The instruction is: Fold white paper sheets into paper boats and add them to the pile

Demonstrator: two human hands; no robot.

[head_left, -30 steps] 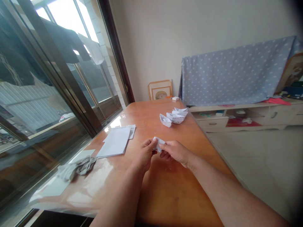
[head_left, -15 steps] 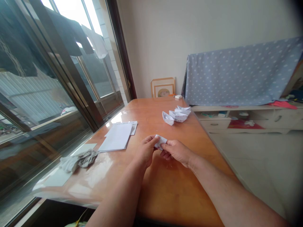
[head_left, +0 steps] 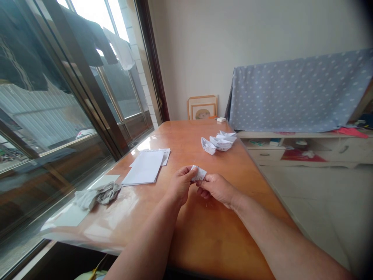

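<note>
A small folded piece of paper (head_left: 199,174), white with print on it, is held up over the table between my two hands. My left hand (head_left: 183,182) pinches its left side, thumb on top. At its lower right edge, my right hand (head_left: 215,188) grips it between thumb and fingers, the other fingers curled beneath. Beyond my hands stand several folded paper boats (head_left: 208,145), white and close together. To the left lies a stack of paper sheets (head_left: 145,167).
A crumpled grey cloth (head_left: 108,193) lies at the table's left side by the glass door. The wooden table (head_left: 233,233) stretches away to framed pictures (head_left: 203,107) against the wall. A small white box (head_left: 221,119) sits near the far edge. To the right is a low cabinet (head_left: 265,154).
The folded paper has tilted slightly between my hands, and my right thumb has shifted down toward its lower edge. The whole view has moved a little.
</note>
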